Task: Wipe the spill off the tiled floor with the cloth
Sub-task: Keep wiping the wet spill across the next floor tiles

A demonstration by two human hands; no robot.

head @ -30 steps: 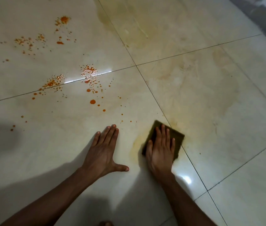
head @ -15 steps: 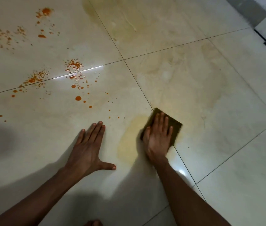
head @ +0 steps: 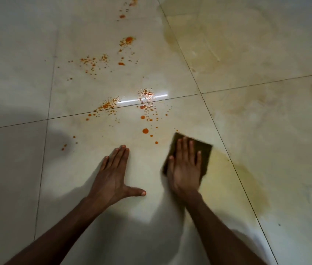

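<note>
Low in the frame the left hand [head: 116,174] lies flat, fingers straight, braced on the tiled floor [head: 17,169]. Beside it the right hand [head: 184,169] presses the cloth [head: 202,150] down, fingers flat (nothing gripped). The cloth has slid leftward off the yellowish smear [head: 246,180], toward the orange spill [head: 145,131] above centre, mostly untouched.

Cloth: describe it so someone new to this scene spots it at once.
Start from the pale tiled floor with orange spatter across its middle. Nearest the camera two hands lie flat on the tiles; the right hand presses down on the cloth. It is a dark olive-brown square, the only dark solid patch on the floor, beside a yellowish smear.
</note>
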